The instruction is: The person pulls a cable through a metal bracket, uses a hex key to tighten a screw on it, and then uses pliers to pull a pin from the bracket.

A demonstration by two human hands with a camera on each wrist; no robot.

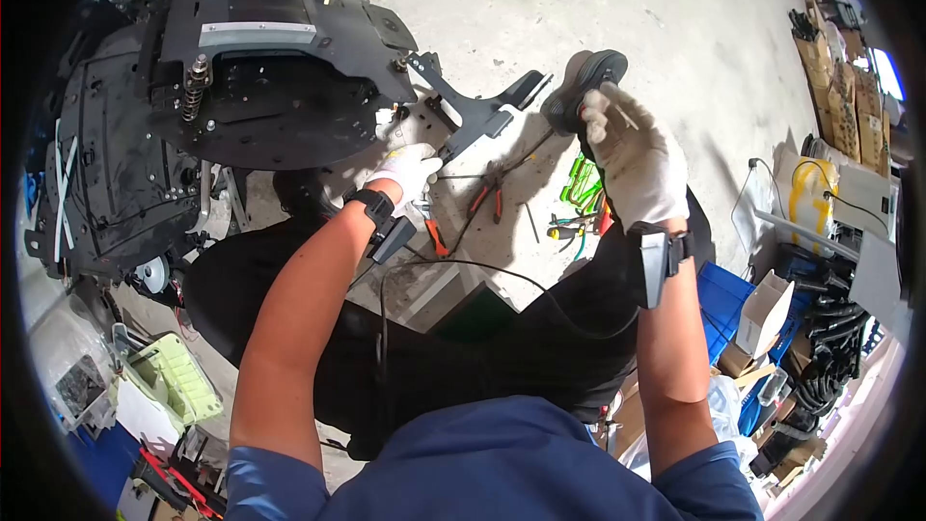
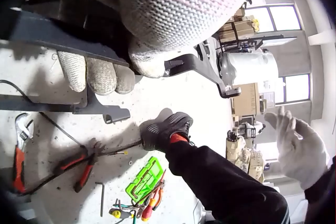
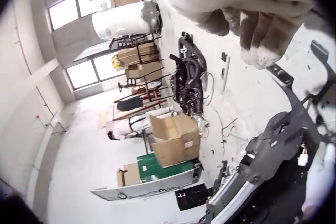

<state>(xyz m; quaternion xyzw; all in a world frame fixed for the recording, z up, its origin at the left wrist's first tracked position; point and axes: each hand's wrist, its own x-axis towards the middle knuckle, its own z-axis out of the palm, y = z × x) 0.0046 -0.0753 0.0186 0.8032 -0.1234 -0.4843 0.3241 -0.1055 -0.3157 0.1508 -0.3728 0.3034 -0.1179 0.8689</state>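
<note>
In a white knit glove, my left hand [image 1: 410,169] grips a black bracket [image 1: 477,114] that juts out beside the large black machine body [image 1: 362,43]. The left wrist view shows the gloved fingers [image 2: 100,74] curled around the flat black bar [image 2: 63,35] of this bracket. My right hand [image 1: 637,154], gloved too, is raised over the right leg near the shoe [image 1: 582,87]. Its fingers are loosely bent with nothing visible in them. From the right wrist camera, the curled fingertips [image 3: 262,50] overlap the floor beyond, with the bracket lower down.
Below the left hand lie an adjustable wrench [image 2: 20,153] and red-handled pliers [image 2: 86,161]. A hex key [image 2: 101,199], a bright green tool holder [image 2: 147,179] and several small tools lie nearer the right leg. A black cable [image 1: 521,280] crosses the lap. Cardboard boxes [image 3: 176,140] stand farther off.
</note>
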